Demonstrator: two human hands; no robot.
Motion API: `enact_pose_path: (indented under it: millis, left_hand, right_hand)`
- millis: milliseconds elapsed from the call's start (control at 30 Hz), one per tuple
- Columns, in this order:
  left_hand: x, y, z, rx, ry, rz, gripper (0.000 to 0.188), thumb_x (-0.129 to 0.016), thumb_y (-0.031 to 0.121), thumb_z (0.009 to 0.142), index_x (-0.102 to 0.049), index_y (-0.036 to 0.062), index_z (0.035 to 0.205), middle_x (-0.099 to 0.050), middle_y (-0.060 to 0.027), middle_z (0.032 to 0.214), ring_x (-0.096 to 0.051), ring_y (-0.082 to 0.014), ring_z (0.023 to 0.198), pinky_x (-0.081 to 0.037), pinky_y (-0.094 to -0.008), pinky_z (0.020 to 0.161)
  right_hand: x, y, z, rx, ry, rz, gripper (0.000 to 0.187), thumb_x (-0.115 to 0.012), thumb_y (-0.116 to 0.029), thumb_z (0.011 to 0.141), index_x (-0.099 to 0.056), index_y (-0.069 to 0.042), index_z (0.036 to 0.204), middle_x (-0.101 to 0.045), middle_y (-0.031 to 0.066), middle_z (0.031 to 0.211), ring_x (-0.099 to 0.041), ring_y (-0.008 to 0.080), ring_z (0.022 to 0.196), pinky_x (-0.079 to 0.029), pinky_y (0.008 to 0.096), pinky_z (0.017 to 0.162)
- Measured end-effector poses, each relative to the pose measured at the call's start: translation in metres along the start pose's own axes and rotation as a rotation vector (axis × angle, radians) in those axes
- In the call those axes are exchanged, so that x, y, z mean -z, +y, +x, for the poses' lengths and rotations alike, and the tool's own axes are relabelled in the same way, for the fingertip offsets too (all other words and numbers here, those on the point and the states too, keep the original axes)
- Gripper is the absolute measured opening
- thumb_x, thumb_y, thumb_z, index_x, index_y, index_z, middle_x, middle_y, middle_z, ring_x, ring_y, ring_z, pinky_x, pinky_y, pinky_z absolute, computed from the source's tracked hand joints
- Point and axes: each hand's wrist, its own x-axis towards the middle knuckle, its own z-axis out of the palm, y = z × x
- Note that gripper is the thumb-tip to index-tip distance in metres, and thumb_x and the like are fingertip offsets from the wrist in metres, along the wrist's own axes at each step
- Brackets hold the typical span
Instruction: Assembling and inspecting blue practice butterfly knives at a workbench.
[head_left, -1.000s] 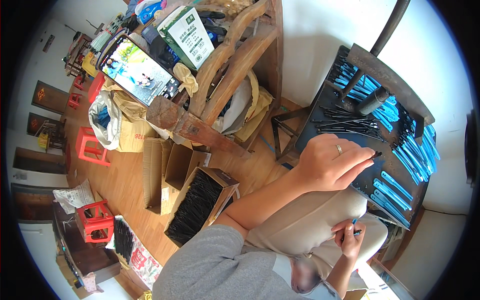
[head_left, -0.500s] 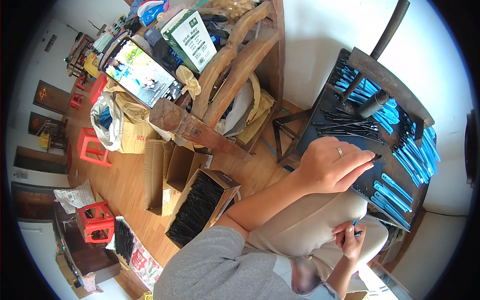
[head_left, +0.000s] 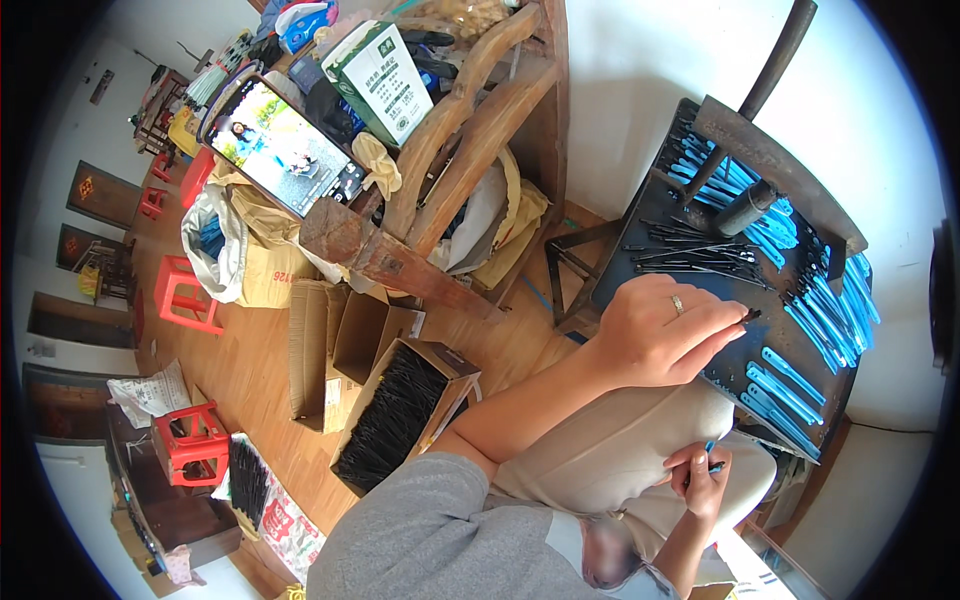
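Note:
My left hand [head_left: 665,330] reaches over the near edge of the dark worktable [head_left: 625,285], its fingers pinched on a small black piece [head_left: 752,315]. Lower down, beside my knee, my right hand [head_left: 703,482] is closed round something slim, of which only a blue tip and a black end stick out. Beyond my left hand lies a pile of thin black rods [head_left: 700,250]. Slim blue handles [head_left: 785,390] lie on the table's near right part, and a bigger bunch of blue handles [head_left: 830,315] fans out behind them. A metal post [head_left: 745,208] stands among them.
A heavy metal bar [head_left: 780,165] with a long lever [head_left: 780,55] rises over the table. Left of it stand a wooden frame [head_left: 480,160], a carton full of black rods [head_left: 395,420], open cardboard boxes [head_left: 318,360], a lit phone [head_left: 285,145] and red stools [head_left: 190,440].
Both hands keep their places and grips. The black piece at my left fingertips has shifted very slightly. The picture on the phone screen differs.

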Motion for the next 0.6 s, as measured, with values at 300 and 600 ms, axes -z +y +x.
enact_pose_path:
  millis: [300, 600]
  left_hand:
    - [-0.0004, 0.0012, -0.0012, -0.003, 0.007, -0.009, 0.023, -0.077, 0.005, 0.071, -0.066, 0.0072, 0.091, -0.068, -0.0032, 0.071, -0.064, -0.0157, 0.057, -0.044, -0.0251, 0.047]
    - [-0.0004, 0.001, -0.0011, -0.007, 0.013, -0.004, 0.021, -0.076, 0.005, 0.07, -0.067, 0.006, 0.089, -0.068, -0.0043, 0.071, -0.064, -0.0165, 0.057, -0.045, -0.0259, 0.047]
  right_hand:
    - [0.0025, -0.0005, -0.0017, -0.025, -0.018, 0.006, 0.055, -0.05, -0.041, 0.097, -0.064, 0.006, 0.073, -0.045, 0.0018, 0.041, -0.035, 0.0061, 0.032, -0.023, 0.0218, 0.033]
    - [0.0014, 0.005, -0.0013, -0.002, -0.023, 0.038, 0.056, -0.048, -0.04, 0.098, -0.062, 0.006, 0.071, -0.045, 0.0019, 0.041, -0.034, 0.006, 0.03, -0.022, 0.0216, 0.032]
